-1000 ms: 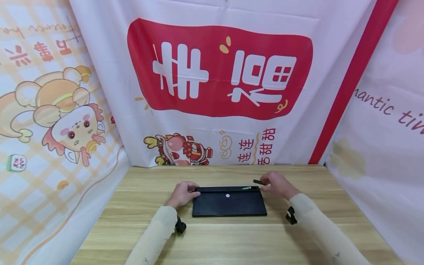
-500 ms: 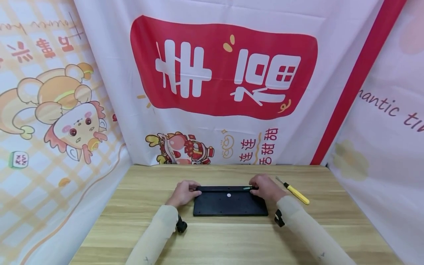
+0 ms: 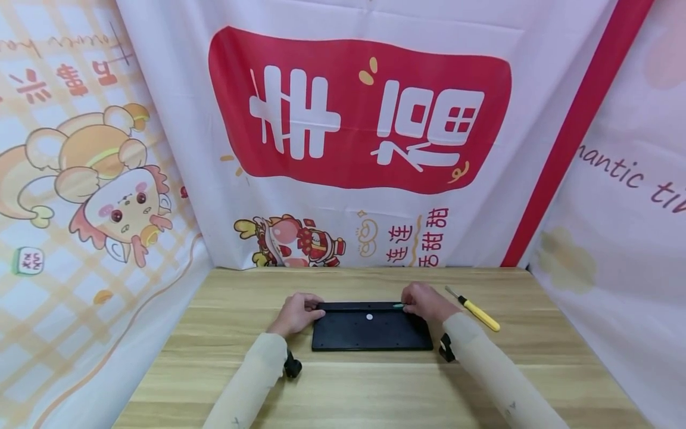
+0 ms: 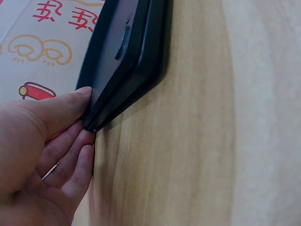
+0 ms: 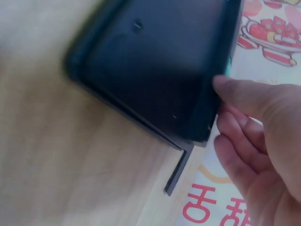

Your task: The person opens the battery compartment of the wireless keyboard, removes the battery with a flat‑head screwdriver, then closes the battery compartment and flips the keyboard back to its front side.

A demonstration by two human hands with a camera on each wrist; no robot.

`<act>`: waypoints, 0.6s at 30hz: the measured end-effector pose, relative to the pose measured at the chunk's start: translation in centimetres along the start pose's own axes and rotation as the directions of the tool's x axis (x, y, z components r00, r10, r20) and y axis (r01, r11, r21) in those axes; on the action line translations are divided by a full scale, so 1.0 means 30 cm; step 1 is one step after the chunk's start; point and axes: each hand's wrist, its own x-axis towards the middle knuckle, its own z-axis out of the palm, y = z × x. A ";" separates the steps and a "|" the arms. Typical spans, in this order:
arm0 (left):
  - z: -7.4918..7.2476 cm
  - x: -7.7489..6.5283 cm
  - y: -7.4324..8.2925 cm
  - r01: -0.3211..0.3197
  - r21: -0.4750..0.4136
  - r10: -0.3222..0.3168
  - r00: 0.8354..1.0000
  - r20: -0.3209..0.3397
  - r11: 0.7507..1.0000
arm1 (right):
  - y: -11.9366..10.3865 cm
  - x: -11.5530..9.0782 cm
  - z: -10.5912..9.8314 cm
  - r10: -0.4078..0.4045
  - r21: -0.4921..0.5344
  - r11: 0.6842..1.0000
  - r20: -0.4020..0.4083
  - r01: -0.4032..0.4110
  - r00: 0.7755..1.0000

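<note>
A black keyboard (image 3: 370,330) lies upside down on the table, a raised ridge along its far edge. My left hand (image 3: 296,313) grips its far left corner, thumb on top and fingers below in the left wrist view. At the far right end, my right hand (image 3: 426,301) has its thumb on the ridge and its fingers curled behind the edge. A green battery (image 3: 399,305) shows at the right fingertips; whether they pinch it is hidden. Beside that corner lies a small black battery cover (image 5: 176,174), seen in the right wrist view.
A yellow-handled screwdriver (image 3: 479,314) lies on the wooden table (image 3: 370,387) to the right of my right hand. Printed cloth hangs (image 3: 354,113) behind the table and along both sides.
My right hand has put down the black cover and moved left onto the keyboard's battery end. This uncovers the screwdriver. The green battery now looks slightly tilted. My left hand stays put.
</note>
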 end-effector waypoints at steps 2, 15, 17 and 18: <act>-0.001 0.000 0.000 0.003 0.000 -0.003 1.000 0.000 1.000 | 0.003 0.010 -0.013 0.022 0.047 0.999 0.041 -0.024 0.999; 0.008 0.001 -0.015 -0.026 0.015 0.027 1.000 -0.008 1.000 | 0.010 0.053 -0.085 0.132 0.135 0.976 0.249 -0.170 0.959; 0.006 0.000 -0.013 -0.018 0.013 0.018 1.000 -0.014 1.000 | 0.005 0.059 -0.106 0.124 0.115 0.981 0.256 -0.158 0.959; 0.004 0.000 -0.012 -0.019 0.014 0.020 1.000 -0.019 1.000 | 0.004 0.063 -0.118 0.119 0.104 0.983 0.254 -0.150 0.960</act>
